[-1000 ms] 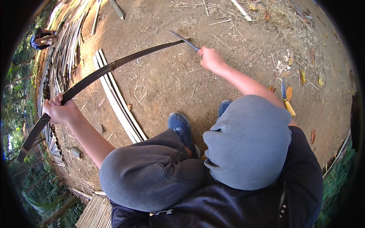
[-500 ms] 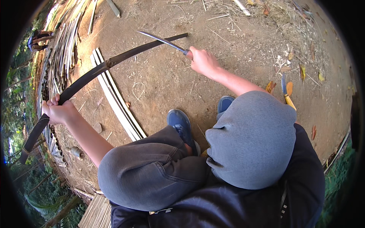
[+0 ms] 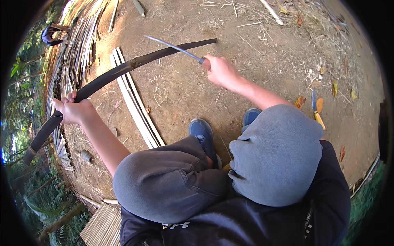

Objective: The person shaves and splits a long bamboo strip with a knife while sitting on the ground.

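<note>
My left hand grips a long dark curved bamboo strip near its lower left end; the strip arcs up and right across the dirt. My right hand holds a long knife by the handle, its thin blade pointing left and lying across the strip's far end. Both knees in grey trousers and blue shoes fill the lower middle of the view.
Pale split bamboo slats lie on the bare dirt below the strip. A heap of bamboo strips runs along the left edge. A second knife with a yellow handle lies on the ground at right. Greenery surrounds the dirt patch.
My right hand has drawn the knife back along the strip, leftward and nearer to me. The blade now crosses the strip farther from its tip. My left hand has kept its grip.
</note>
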